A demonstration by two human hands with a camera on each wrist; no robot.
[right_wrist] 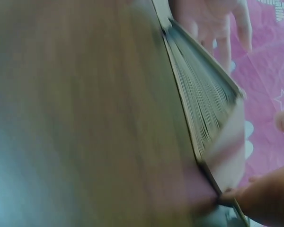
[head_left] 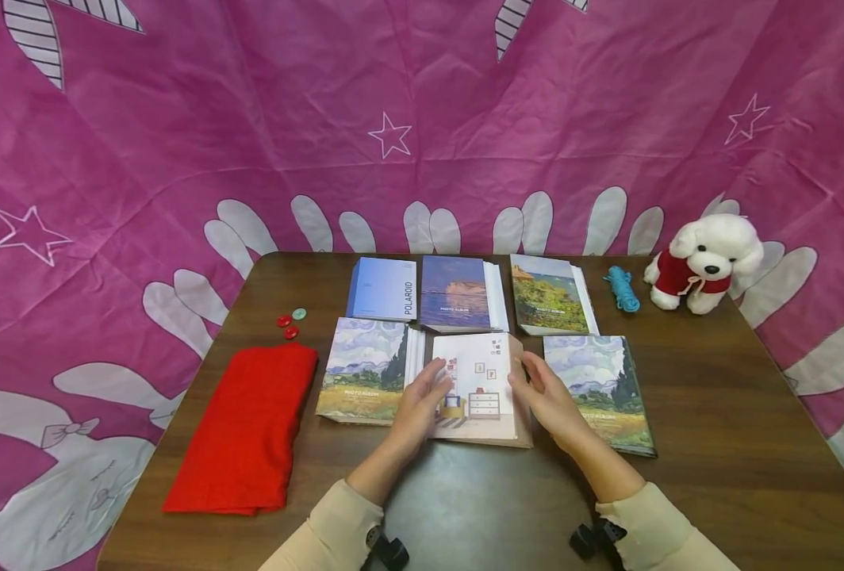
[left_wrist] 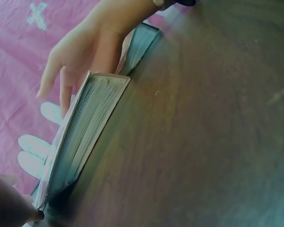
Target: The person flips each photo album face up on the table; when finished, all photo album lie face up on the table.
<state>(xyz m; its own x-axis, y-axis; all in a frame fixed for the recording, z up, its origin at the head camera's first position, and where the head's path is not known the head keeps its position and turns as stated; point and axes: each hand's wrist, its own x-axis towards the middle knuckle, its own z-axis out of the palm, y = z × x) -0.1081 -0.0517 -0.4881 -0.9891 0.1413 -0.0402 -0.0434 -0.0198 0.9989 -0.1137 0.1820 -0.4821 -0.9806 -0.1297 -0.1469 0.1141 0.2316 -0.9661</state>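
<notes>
A thick album with a white illustrated cover (head_left: 482, 369) lies flat on the table, its page block (left_wrist: 92, 118) showing in the left wrist view. Along its left side rests my left hand (head_left: 422, 400), fingertips over the cover's edge. My right hand (head_left: 550, 396) is at the opposite side, fingers loosely extended by the spine. Neither hand curls around the album. Just left of it lies a photo album with a painted landscape (head_left: 365, 369), partly behind my left hand. A similar landscape album (head_left: 596, 381) lies to the right, partly under my right forearm.
Behind stand a blue Polaroid album (head_left: 382, 289), a seascape album (head_left: 458, 293) and a garden album (head_left: 550, 297). Blue cord (head_left: 622, 289) and a white plush dog (head_left: 707, 262) are back right. Red cloth (head_left: 243, 428) and small round discs (head_left: 291, 331) are left.
</notes>
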